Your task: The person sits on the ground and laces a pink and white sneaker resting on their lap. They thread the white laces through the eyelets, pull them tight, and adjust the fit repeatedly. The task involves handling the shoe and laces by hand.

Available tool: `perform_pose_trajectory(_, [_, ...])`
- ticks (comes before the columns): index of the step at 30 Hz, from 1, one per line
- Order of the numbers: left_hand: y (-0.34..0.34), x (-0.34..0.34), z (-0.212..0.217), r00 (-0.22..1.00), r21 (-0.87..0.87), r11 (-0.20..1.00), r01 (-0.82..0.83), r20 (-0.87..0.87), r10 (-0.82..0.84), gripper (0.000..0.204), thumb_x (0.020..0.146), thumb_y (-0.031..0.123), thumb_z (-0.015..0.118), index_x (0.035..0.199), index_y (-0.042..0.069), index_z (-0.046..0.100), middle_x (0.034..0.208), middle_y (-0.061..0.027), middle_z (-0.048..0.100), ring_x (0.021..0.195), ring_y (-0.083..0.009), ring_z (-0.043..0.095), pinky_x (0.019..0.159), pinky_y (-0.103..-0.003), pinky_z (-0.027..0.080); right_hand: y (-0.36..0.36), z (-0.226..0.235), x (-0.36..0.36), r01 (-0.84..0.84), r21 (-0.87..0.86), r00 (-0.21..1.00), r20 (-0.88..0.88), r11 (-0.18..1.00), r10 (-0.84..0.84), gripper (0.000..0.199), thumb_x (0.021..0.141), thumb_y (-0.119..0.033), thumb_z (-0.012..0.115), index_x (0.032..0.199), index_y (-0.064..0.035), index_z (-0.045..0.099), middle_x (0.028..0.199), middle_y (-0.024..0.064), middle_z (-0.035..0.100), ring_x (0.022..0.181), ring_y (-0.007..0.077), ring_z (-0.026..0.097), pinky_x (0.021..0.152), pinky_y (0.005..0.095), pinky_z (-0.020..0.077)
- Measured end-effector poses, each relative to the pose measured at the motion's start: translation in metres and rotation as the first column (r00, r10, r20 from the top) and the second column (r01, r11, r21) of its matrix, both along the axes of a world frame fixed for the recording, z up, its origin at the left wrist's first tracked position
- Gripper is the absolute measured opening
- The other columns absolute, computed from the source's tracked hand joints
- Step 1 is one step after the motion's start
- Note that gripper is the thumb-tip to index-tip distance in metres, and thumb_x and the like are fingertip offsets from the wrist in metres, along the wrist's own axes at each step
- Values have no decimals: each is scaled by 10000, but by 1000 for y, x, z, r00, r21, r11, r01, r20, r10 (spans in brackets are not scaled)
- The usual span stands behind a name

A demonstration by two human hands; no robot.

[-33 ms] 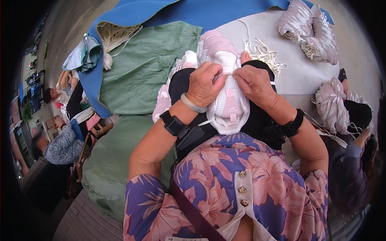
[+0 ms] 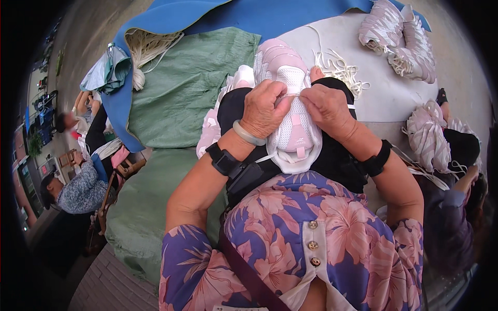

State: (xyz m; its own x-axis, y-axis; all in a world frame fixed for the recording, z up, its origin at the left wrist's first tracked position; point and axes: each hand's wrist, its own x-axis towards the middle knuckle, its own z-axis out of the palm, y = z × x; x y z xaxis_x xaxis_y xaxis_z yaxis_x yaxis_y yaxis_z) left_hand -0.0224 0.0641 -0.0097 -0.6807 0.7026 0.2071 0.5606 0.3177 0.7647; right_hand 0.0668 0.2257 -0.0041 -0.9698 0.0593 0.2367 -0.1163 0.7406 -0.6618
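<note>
A pale pink and white sneaker (image 2: 301,124) lies on my lap, its heel toward me. My left hand (image 2: 267,106) is closed at the left side of its tongue, thumb pressed to the fingers. Across from it, my right hand (image 2: 328,110) pinches at the right edge of the lacing. A short stretch of white shoelace (image 2: 293,95) shows between the two hands; the fingertips partly hide it. Beyond the hands, more pink and white shoe uppers (image 2: 280,54) reach away from me. Further pink shoes (image 2: 209,132) sit by my left thigh.
Green woven sheeting (image 2: 181,88) lies left, over a blue mat (image 2: 233,23). Loose white laces (image 2: 345,72) rest on a pale mat (image 2: 378,103). A laces bundle (image 2: 148,46) is far left, bunched shoes (image 2: 399,39) far right. Co-workers sit left (image 2: 85,186) and right (image 2: 451,223).
</note>
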Motion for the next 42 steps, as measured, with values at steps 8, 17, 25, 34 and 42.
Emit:
perform_pose_trajectory(8, [-1,6,20,992,12,999,-34,124,33,181,693,22,660,850,14,570,731,-74,557,568,-143,537,528,-244,453,3,12,0,113,-248,972,228,962,-56,87,808,-120,571,830,-41,542,716,138,587,659,307,586,591,373,446])
perform_pose_trajectory(17, [-1,10,15,999,94,995,-42,-23,45,200,695,-10,646,888,13,598,739,-88,573,592,-177,562,539,-258,456,-12,-1,-4,123,-162,992,23,979,-120,57,787,-65,567,825,-37,535,760,127,558,722,322,569,628,378,442])
perform_pose_trajectory(25, [8,7,15,988,42,999,-20,-151,26,69,750,19,606,801,13,560,707,-134,561,601,-270,567,549,-335,448,-2,-9,-9,50,-177,996,88,983,-35,100,802,-131,552,814,-32,548,759,141,571,726,334,571,636,402,445])
perform_pose_trajectory(34, [-61,-20,13,809,114,885,-452,471,352,90,869,125,538,792,80,522,627,15,515,518,-49,470,445,-188,385,33,15,4,-33,-184,932,350,982,97,163,762,-85,556,907,-16,525,729,96,534,648,211,518,619,316,437])
perform_pose_trajectory(42, [-226,-76,-7,746,-419,627,-657,-247,618,97,821,120,537,793,28,527,718,-120,565,573,-266,540,577,-360,474,22,-3,25,106,178,994,-24,978,-103,249,727,-6,527,967,-74,524,847,92,549,752,283,574,639,366,478])
